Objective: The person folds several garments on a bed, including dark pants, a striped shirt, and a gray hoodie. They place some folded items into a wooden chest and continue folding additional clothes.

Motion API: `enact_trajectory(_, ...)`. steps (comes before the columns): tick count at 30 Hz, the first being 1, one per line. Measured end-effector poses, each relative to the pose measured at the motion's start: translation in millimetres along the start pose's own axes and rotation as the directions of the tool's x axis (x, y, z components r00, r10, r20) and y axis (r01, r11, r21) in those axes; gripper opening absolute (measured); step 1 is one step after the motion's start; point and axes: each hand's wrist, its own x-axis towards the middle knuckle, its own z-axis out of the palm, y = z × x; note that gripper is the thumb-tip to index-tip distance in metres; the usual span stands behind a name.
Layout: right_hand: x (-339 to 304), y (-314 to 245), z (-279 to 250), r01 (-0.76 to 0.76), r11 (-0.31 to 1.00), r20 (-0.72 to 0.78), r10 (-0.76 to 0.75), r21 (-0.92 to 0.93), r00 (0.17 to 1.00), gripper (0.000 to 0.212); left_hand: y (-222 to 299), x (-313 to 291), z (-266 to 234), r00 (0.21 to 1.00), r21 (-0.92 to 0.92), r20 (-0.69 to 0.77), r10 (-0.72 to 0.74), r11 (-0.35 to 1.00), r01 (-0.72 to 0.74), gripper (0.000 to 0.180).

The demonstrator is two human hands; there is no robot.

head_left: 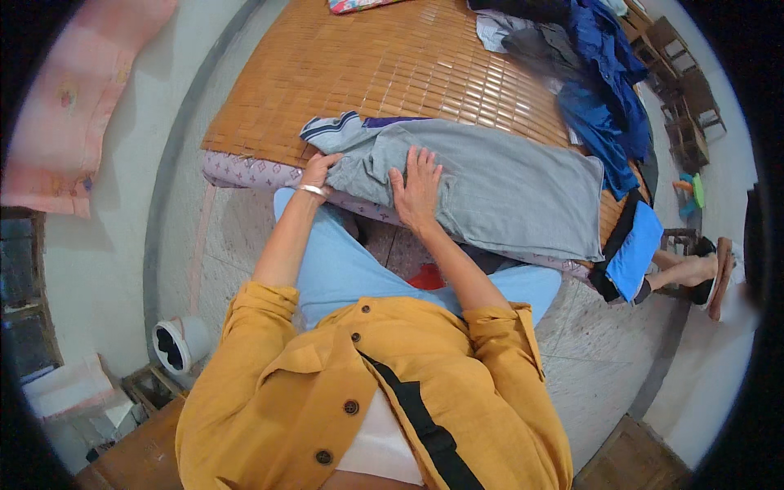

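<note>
A grey shirt (514, 184), folded lengthwise, lies along the near edge of the bamboo mat (359, 65). Dark stripes run across its paler collar-like piece (331, 124) at the left end, and a strip of purple cloth (392, 122) shows along its far side. With a white bracelet on its wrist, my left hand (320, 173) is closed on the shirt's near left edge; its fingertips are partly hidden. My right hand (420, 186) lies flat on the shirt's middle, fingers stretched out and holding nothing.
Dark and blue clothes (604, 82) are heaped at the mat's far right. A bright blue folded cloth (635, 249) hangs over the right corner. Another person's leg (686, 269) shows beyond it. A white bucket (181, 343) stands on the floor at left; wooden stools (686, 122) are far right.
</note>
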Motion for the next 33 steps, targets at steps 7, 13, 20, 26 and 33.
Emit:
enact_trajectory(7,8,-2,-8,-0.139,0.973,-0.054,0.151,0.184,0.987,0.058,36,-20,103,0.974,0.096,0.138,0.181,0.976,-0.195,0.031)
enact_trajectory(13,-2,43,-39,0.066,0.369,-0.175,0.269,0.927,0.947,0.048,10,-29,273,0.758,0.355,0.644,-0.101,0.917,-0.18,0.046)
enact_trajectory(20,-4,116,-104,0.113,-0.63,0.273,0.483,0.769,0.832,0.062,-94,20,202,0.73,0.645,0.675,0.107,0.397,-0.653,0.055)
enact_trajectory(26,5,110,-73,0.102,-0.744,0.438,0.492,0.661,0.752,0.062,-121,42,156,0.965,0.743,0.262,0.002,0.638,-0.203,0.047)
enact_trajectory(33,2,119,-23,0.074,-0.802,0.486,0.43,0.593,0.761,0.07,-116,50,149,0.985,0.659,0.171,0.003,0.743,-0.116,0.031)
